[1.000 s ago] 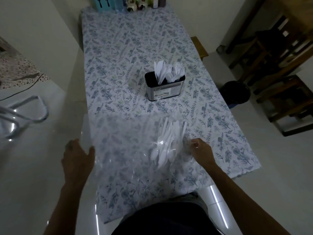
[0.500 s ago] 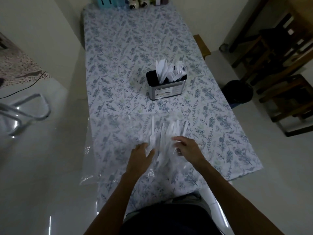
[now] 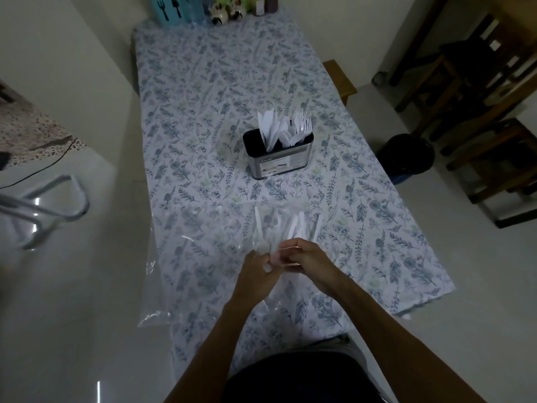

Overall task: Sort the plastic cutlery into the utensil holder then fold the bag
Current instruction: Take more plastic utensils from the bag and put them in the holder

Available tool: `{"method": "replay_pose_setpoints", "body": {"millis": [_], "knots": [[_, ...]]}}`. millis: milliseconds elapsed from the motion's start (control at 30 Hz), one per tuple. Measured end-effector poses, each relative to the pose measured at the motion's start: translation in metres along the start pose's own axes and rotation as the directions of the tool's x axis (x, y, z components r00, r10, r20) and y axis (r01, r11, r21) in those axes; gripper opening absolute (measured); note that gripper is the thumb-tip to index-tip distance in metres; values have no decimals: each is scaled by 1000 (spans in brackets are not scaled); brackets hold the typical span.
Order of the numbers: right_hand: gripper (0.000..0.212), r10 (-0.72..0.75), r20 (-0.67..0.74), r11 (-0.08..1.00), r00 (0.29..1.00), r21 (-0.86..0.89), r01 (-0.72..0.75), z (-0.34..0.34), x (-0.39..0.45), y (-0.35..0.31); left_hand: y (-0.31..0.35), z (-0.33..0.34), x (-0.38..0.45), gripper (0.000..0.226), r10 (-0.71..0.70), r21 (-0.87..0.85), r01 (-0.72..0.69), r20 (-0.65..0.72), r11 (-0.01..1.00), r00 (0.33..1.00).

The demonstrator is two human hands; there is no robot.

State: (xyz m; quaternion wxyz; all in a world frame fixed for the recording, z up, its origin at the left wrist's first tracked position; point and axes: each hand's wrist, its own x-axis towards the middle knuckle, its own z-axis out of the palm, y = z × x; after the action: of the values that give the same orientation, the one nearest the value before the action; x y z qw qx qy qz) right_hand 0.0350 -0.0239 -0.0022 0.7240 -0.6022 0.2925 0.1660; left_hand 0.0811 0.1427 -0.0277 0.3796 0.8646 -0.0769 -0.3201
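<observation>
A clear plastic bag (image 3: pixel 165 274) lies flat on the near part of the table, and its left side hangs over the table edge. White plastic cutlery (image 3: pixel 286 228) lies bundled in it, the tips fanning away from me. My left hand (image 3: pixel 254 274) and my right hand (image 3: pixel 309 258) meet at the near end of the bundle, fingers curled round the handles. Whether they hold it through the plastic is unclear. The metal utensil holder (image 3: pixel 286 165) stands mid-table beyond them, with white knives, spoons and forks (image 3: pixel 286 128) upright in it.
A leaf-print cloth (image 3: pixel 203 91) covers the long table. Bottles and small figures (image 3: pixel 220 10) stand at its far end. A metal chair frame (image 3: pixel 43 205) is at the left, a dark bin (image 3: pixel 408 154) and wooden chairs (image 3: pixel 491 91) at the right.
The bag was held up spread between both hands and now lies on the table. My left hand came in from the bag's left edge, and both hands closed on the cutlery bundle.
</observation>
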Motion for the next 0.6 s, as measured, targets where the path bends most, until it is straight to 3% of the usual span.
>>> {"method": "replay_pose_setpoints", "body": {"millis": [33, 67, 100, 133, 200, 233, 367, 500, 600], "knots": [[31, -117, -35, 977, 992, -182, 109, -4, 3, 2, 2, 1, -4, 25, -4, -5, 3, -22, 1000, 1000], [31, -289, -38, 855, 957, -460, 240, -9, 7, 4, 3, 2, -7, 26, 3, -14, -3, -41, 1000, 999], [29, -439, 42, 610, 898, -720, 332, -16, 12, 7, 3, 3, -10, 29, 7, -16, -8, -56, 1000, 998], [28, -508, 182, 335, 842, -859, 388, -22, 17, 7, 2, 5, -13, 32, 13, -30, -15, -67, 999, 998], [38, -455, 480, -71, 750, -859, 507, -37, 27, 3, 4, 5, -20, 39, 26, -34, -31, -120, 999, 992], [47, -366, 591, -193, 719, -804, 563, -43, 30, -2, 5, 4, -22, 39, 19, -43, -25, -130, 999, 991], [75, -7, 749, -434, 663, -600, 673, -61, 39, -27, 5, 0, -21, 15, -39, -57, 32, -133, 998, 990], [89, 200, 787, -583, 583, -383, 717, -51, 56, -34, 8, 0, -22, 24, 21, -20, -24, -137, 1000, 990], [101, 289, 791, -618, 540, -276, 736, -38, 64, -38, 8, -1, -21, 30, 12, 4, -11, -126, 1000, 992]]}}
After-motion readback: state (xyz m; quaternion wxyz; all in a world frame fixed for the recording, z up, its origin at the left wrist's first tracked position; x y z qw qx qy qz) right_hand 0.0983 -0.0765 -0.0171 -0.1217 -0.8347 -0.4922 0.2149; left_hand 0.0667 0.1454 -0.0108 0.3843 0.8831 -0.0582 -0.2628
